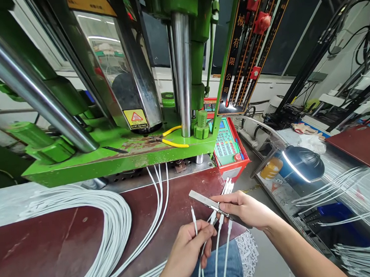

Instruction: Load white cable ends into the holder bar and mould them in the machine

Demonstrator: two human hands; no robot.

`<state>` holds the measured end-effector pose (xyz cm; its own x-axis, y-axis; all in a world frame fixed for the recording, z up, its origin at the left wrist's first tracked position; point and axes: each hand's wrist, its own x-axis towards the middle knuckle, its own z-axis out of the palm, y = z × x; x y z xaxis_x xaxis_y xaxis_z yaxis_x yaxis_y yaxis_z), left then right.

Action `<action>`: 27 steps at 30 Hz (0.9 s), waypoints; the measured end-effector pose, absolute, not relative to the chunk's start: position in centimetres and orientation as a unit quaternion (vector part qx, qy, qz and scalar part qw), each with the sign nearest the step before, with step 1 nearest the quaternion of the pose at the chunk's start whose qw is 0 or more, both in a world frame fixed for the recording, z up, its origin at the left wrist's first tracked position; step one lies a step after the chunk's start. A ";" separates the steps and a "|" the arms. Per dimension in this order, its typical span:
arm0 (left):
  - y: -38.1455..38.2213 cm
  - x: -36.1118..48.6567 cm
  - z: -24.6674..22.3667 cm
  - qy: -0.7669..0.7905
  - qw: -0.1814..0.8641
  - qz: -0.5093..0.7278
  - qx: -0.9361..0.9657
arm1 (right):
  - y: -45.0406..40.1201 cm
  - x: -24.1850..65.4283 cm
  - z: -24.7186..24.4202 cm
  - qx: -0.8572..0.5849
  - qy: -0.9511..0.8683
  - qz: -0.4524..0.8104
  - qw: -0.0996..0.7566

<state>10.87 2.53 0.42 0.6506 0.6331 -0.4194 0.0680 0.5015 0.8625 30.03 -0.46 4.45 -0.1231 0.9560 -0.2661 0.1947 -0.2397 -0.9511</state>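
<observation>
Head view: the left hand is closed around several white cables, with one slender cable tip standing up between thumb and forefinger, while the right hand grips a flat metal tool whose pale end points away to the left. Both hands are over the near edge of the maroon board, in front of the green press; the held cables run down past the denim-covered leg. The tool lies across the white cable ends, just beside the left fingertips, so good handling here probably means a firm pinch close under each connector, one end singled out at a time, and the tool's edge set square to the plastic rather than to the metal tip. The left thumb is best held back from the edge — the two hands are very near each other — and the tool seems better guided by short, controlled pressure than by force. White scraps are heaped at the right, below the board's edge. Harder to read is the tool itself: the right fingers cover its middle, and I cannot tell whether it is hinged or one plain blade. How many cables the left hand holds is also unclear — its fingers hide some — and their lower lengths are cut off by the bottom border.
</observation>
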 end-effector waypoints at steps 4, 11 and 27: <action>2.6 10.8 0.3 0.394 0.766 0.194 0.469 | -0.4 29.8 5.1 -0.563 -0.536 0.535 0.332; 2.8 11.1 0.8 0.392 0.764 0.189 0.476 | -0.4 29.5 5.6 -0.567 -0.572 0.508 0.306; 2.8 9.2 -0.5 0.396 0.706 0.234 0.538 | 0.1 30.5 5.2 -0.554 -0.507 0.564 0.343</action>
<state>9.23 2.84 -0.48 0.5767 0.7566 -0.3081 0.0963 0.3116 0.9453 30.54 0.11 5.18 -0.1508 0.9486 -0.2784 0.1754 -0.2515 -0.9518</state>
